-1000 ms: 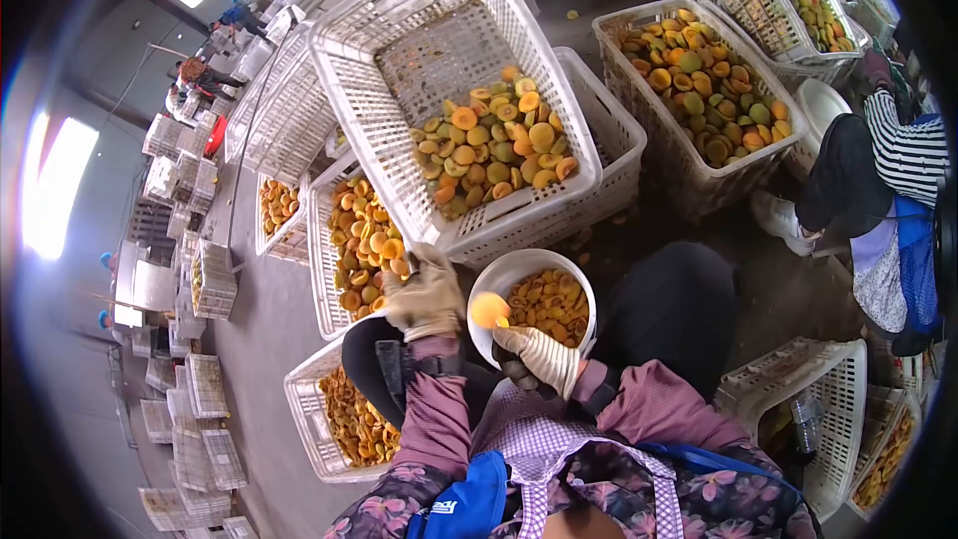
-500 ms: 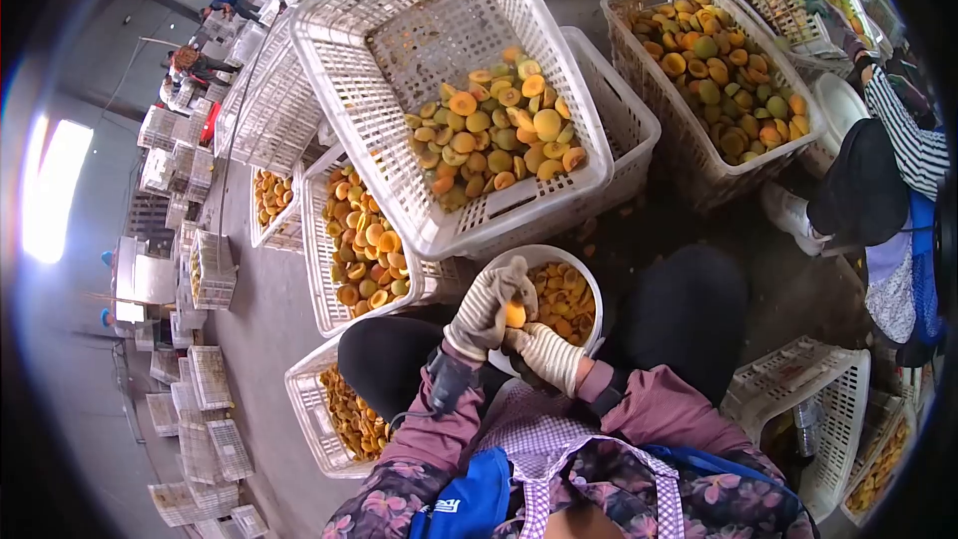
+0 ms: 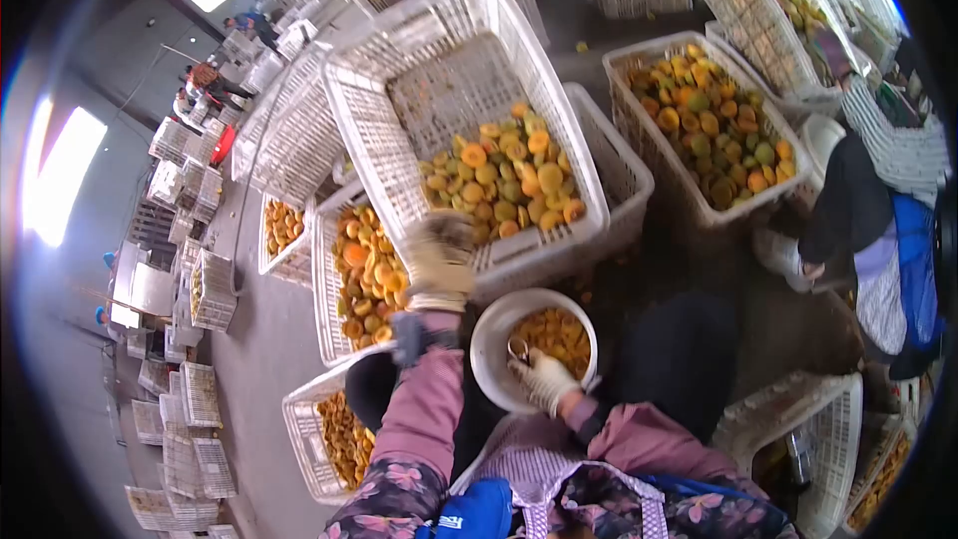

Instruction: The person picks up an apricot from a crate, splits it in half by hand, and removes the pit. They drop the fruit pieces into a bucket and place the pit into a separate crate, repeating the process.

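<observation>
My left hand (image 3: 439, 258), in a striped glove and blurred by motion, is over the near left rim of the large tilted white crate (image 3: 589, 155); what its fingers do is smeared. Halved orange and green fruits (image 3: 509, 180) lie in that crate's lower part. My right hand (image 3: 544, 379), also gloved, is closed around a small tool with a metal ring (image 3: 518, 347), over the right part of the white bucket (image 3: 487, 364). Orange fruit pieces (image 3: 554, 334) fill the bottom of the bucket.
Left of the bucket stand a crate of fruit halves (image 3: 364, 269) and a crate of darker pieces (image 3: 344, 429). Another full crate (image 3: 709, 125) is at the right, near a seated person in a striped sleeve (image 3: 893, 140). Stacked crates and other people are farther back.
My left hand has moved up and away from my right hand to the large crate. The orange fruit piece between my hands no longer shows. The view has shifted, and the ring tool is now visible.
</observation>
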The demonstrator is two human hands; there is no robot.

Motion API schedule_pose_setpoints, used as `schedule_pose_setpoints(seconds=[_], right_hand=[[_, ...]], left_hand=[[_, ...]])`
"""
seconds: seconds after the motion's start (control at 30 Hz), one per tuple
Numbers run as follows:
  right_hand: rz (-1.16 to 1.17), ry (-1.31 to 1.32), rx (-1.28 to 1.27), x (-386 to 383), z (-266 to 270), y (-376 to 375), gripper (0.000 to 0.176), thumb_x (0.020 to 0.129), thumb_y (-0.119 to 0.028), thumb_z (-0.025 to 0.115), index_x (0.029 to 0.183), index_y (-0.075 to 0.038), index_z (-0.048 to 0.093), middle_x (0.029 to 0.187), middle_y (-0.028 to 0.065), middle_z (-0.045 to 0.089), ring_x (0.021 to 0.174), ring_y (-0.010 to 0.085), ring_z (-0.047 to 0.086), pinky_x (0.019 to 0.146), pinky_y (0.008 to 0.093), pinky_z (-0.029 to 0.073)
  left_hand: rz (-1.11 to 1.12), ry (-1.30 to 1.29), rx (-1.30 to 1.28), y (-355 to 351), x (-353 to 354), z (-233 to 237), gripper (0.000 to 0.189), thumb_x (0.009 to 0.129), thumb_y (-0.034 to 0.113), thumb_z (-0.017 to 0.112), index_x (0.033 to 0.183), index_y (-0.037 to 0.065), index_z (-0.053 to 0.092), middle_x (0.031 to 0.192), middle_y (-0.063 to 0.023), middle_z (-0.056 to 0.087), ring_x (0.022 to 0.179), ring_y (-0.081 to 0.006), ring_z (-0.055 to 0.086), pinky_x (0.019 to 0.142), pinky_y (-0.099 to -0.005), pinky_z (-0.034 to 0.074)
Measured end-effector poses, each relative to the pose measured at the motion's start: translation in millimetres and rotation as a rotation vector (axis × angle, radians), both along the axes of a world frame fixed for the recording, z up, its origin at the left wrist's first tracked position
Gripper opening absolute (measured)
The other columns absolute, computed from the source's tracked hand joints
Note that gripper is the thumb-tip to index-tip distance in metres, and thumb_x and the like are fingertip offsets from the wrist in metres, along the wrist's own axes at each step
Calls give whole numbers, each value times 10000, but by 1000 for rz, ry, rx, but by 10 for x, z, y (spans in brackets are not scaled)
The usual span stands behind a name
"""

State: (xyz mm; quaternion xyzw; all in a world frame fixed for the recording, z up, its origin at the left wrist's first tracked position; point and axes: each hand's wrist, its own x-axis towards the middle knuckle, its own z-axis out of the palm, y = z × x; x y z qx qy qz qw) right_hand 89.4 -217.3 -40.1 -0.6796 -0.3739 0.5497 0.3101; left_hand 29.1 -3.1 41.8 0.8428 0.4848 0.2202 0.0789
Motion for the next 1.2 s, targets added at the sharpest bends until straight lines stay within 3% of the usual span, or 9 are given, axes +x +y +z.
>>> schedule_pose_setpoints(seconds=[0.03,0.07,0.13,0.5,0.63,0.7,0.77,0.83,1.2], right_hand=[[-42,114,142,-14,61,-17,389,858,-335,530,1125,-52,521,883,223,617,831,367,600,711,432,461],[-286,203,172,-160,-239,62,355,867,-296,529,1145,-76,519,831,187,611,773,329,596,694,389,466],[-406,483,-104,37,223,123,243,877,-279,517,1061,-119,509,776,90,599,653,206,560,485,364,431],[-452,684,-43,129,457,77,163,894,-223,527,967,-93,461,602,11,460,447,126,420,405,265,356],[-612,628,275,48,45,103,163,879,-210,557,991,-101,511,614,-3,491,474,121,473,413,268,391],[-614,714,225,131,160,82,191,885,-174,546,1065,-118,520,722,17,531,602,126,518,508,274,445],[-676,930,278,123,297,61,244,887,-188,535,1107,-82,522,910,82,557,853,189,540,754,327,454],[-327,112,340,174,361,98,342,892,-219,508,1153,1,482,1008,188,577,932,302,542,824,352,420],[-197,-171,373,77,312,-33,494,888,-350,433,1263,-32,398,902,275,598,855,422,578,736,451,461]], left_hand=[[-514,-694,-397,223,311,-97,229,821,166,475,998,44,553,914,-81,584,749,-216,562,695,-294,472],[46,-1002,-1073,307,670,-231,215,884,221,470,882,54,604,776,-54,615,666,-190,572,629,-315,477],[-396,598,-513,867,1098,-725,426,771,248,497,1167,96,528,1249,-177,492,1072,-247,546,900,-358,426],[-81,781,-646,952,868,-1091,374,748,350,596,1036,120,661,1109,-137,610,1053,-290,575,860,-422,466],[-154,574,-498,866,321,-856,291,772,258,565,1014,125,658,1085,-109,621,976,-268,604,771,-381,498],[-63,-763,-1065,382,140,-532,110,896,168,495,991,141,544,877,-41,597,700,-146,552,593,-275,494],[-141,-1252,-1180,-497,133,-54,112,926,167,481,1017,124,529,919,-60,591,753,-161,562,643,-275,498],[-180,-1345,-1280,-1035,115,13,149,940,203,454,1001,87,525,925,-81,589,802,-175,571,680,-273,501],[88,-1343,-1067,-1404,-6,-308,421,961,356,374,859,-1,572,778,-100,616,760,-186,601,726,-286,488]])
